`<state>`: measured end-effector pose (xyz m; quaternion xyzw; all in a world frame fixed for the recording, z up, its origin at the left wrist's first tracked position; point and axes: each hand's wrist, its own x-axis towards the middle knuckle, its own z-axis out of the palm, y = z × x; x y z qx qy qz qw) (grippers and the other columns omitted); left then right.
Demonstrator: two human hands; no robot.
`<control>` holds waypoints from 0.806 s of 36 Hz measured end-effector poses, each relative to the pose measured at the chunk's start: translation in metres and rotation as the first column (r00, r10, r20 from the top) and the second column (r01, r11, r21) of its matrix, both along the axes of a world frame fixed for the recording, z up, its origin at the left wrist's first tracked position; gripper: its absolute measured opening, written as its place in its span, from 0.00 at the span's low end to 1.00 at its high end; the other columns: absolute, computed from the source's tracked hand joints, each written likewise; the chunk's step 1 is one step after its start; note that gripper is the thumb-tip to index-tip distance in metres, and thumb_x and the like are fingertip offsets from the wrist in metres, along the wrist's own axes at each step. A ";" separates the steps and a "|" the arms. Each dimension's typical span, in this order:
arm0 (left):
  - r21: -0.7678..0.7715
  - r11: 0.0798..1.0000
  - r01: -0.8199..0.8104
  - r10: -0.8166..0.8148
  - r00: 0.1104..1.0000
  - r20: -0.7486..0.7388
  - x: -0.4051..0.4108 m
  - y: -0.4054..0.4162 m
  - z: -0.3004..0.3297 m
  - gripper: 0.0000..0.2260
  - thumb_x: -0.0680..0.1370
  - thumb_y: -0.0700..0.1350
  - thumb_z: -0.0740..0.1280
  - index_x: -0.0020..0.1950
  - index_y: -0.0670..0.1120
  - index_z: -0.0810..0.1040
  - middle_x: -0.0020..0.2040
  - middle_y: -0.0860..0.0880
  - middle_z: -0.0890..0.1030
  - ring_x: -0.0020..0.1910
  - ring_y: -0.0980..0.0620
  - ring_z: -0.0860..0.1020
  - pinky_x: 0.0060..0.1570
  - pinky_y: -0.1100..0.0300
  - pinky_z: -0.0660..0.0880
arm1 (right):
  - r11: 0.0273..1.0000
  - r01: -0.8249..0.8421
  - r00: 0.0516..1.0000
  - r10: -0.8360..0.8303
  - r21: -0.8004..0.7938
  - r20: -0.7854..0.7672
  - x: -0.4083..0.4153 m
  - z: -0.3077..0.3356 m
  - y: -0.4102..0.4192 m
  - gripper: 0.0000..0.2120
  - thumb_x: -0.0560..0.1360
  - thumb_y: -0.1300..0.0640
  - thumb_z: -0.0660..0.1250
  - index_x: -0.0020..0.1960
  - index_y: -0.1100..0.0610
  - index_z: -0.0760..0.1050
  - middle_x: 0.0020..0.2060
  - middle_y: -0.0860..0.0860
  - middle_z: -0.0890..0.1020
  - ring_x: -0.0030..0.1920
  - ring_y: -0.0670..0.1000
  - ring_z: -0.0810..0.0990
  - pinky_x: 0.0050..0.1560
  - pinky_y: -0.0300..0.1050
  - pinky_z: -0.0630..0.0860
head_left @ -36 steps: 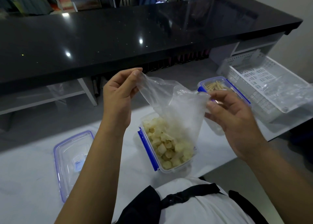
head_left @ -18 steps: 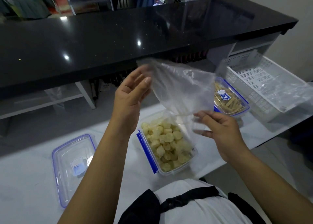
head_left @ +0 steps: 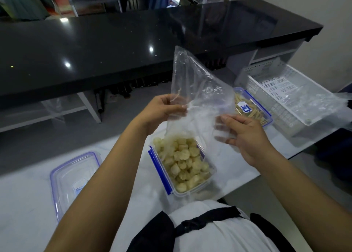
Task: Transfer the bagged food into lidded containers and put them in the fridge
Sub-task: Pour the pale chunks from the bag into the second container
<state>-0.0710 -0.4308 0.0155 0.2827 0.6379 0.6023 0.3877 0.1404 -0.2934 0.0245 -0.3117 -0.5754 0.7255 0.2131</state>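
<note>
An empty clear plastic bag [head_left: 198, 87] hangs upside down above an open clear container with blue clips [head_left: 161, 172], which is full of pale round food pieces [head_left: 182, 162]. My left hand [head_left: 162, 108] pinches the bag's left edge. My right hand [head_left: 245, 135] holds the bag's lower right side, fingers partly behind the plastic. The container's loose lid [head_left: 70, 181] lies flat on the white counter to the left. A second, lidded container of thin yellow sticks [head_left: 251, 108] stands behind my right hand.
A white perforated basket [head_left: 282, 91] with clear plastic over its right side sits at the right end of the white counter [head_left: 24, 204]. A raised black glossy countertop [head_left: 114, 47] runs across behind. The counter's front edge is near my body.
The bag has been lifted higher and turned bottom up over the container. My left hand moved down and now pinches the bag's edge; my right hand shifted slightly right.
</note>
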 end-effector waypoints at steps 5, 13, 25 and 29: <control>0.147 0.983 -0.112 0.108 0.993 0.038 0.001 -0.008 0.000 0.08 0.75 0.38 0.74 0.52 0.46 0.85 0.49 0.45 0.86 0.47 0.46 0.83 0.52 0.53 0.82 | 1.000 -0.003 0.999 0.003 -0.008 -0.053 0.005 0.004 0.008 0.08 0.71 0.54 0.72 0.46 0.57 0.85 0.46 0.54 0.87 0.48 0.52 0.86 0.42 0.50 0.84; 0.238 0.958 -0.162 0.156 0.987 0.041 0.011 -0.020 0.007 0.10 0.76 0.37 0.72 0.56 0.47 0.84 0.46 0.46 0.85 0.41 0.50 0.83 0.40 0.57 0.82 | 0.998 0.024 1.000 -0.025 0.066 0.008 0.012 -0.001 0.005 0.05 0.77 0.62 0.70 0.46 0.56 0.85 0.44 0.54 0.87 0.43 0.51 0.85 0.39 0.46 0.83; 0.227 0.938 -0.261 0.254 0.965 0.057 0.053 0.009 -0.003 0.28 0.79 0.36 0.70 0.72 0.58 0.68 0.46 0.44 0.85 0.40 0.48 0.84 0.37 0.55 0.81 | 0.956 0.277 0.958 -0.283 0.098 0.051 0.040 0.002 0.035 0.01 0.74 0.64 0.73 0.45 0.60 0.83 0.37 0.53 0.85 0.37 0.52 0.83 0.35 0.46 0.82; 0.248 0.957 -0.149 0.155 0.988 -0.002 0.074 0.038 -0.002 0.27 0.79 0.32 0.67 0.65 0.64 0.75 0.50 0.46 0.83 0.41 0.48 0.84 0.37 0.55 0.81 | 0.924 0.361 0.927 -0.371 0.123 0.061 0.061 0.006 0.057 0.03 0.74 0.64 0.72 0.43 0.59 0.82 0.40 0.56 0.84 0.38 0.52 0.84 0.35 0.47 0.82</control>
